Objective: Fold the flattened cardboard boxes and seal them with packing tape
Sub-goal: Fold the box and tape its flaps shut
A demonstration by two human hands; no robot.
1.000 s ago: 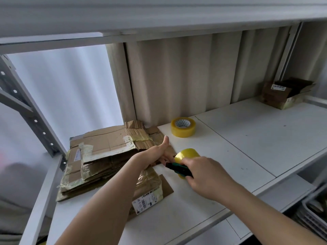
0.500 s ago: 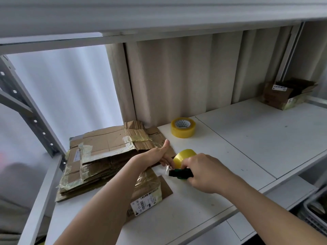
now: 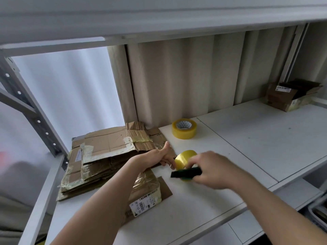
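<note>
Flattened boxes (image 3: 106,156) | left hand (image 3: 157,156) grips edge | right hand (image 3: 210,170) holds tape dispenser (image 3: 185,172)

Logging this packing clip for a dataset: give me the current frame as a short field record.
surface: white shelf board
left hand: at the edge of the flattened cardboard boxes, thumb up
right hand: holds tape dispenser with a yellow roll
spare tape roll: flat on the shelf, near the back
labelled box: flat, under the left forearm
far right: open cardboard box
</note>
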